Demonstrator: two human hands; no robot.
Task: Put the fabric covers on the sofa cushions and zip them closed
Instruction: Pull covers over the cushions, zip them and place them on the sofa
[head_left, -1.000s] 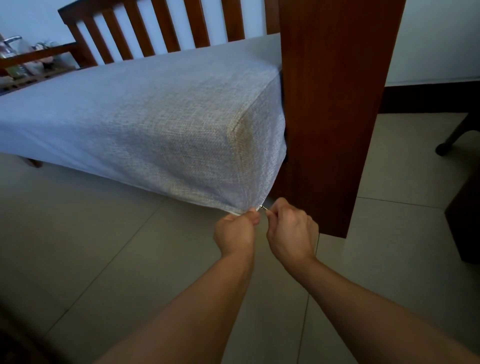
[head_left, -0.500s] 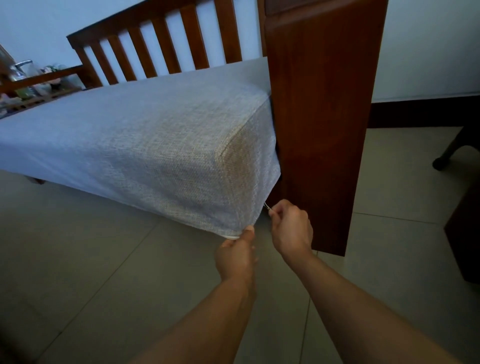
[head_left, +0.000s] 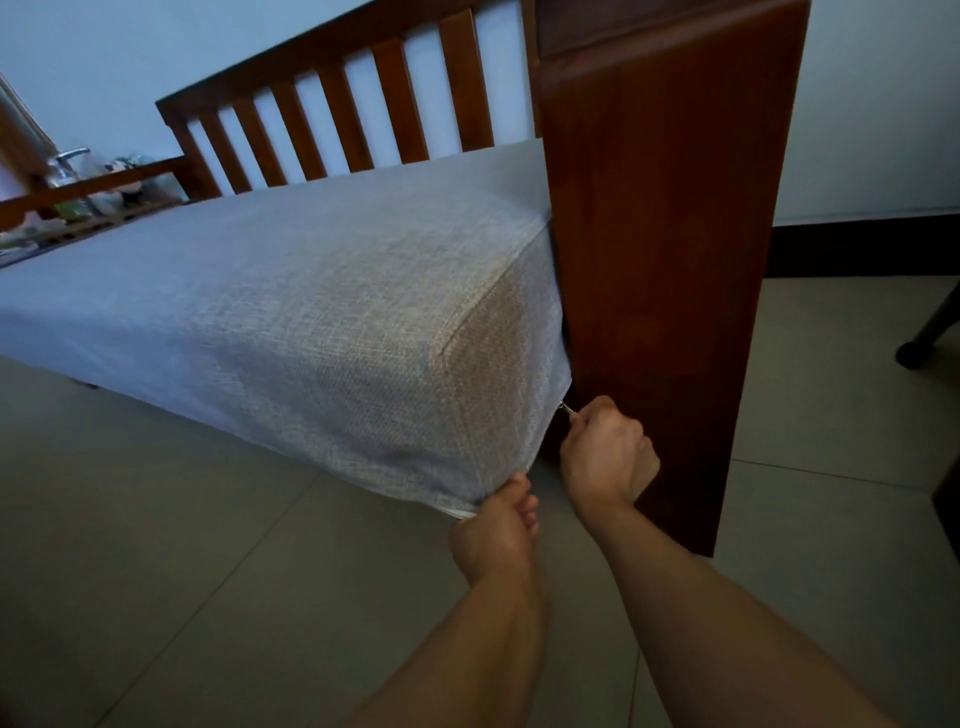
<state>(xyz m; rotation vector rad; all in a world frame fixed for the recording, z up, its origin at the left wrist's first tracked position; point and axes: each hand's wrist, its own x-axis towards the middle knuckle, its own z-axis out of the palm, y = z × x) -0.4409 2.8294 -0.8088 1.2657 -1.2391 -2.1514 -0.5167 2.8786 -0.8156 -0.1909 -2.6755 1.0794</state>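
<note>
At the cushion's (head_left: 291, 291) near lower corner, beside the wooden sofa side panel (head_left: 660, 270): left hand (head_left: 493, 535) pinches the grey cover's bottom edge (head_left: 457, 506); right hand (head_left: 608, 457), fingers curled, pinches the zipper pull (head_left: 567, 411) (small, metallic).

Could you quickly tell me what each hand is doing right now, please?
Left hand: pinches the fabric cover at its bottom corner.
Right hand: pinches the zipper pull.
</note>
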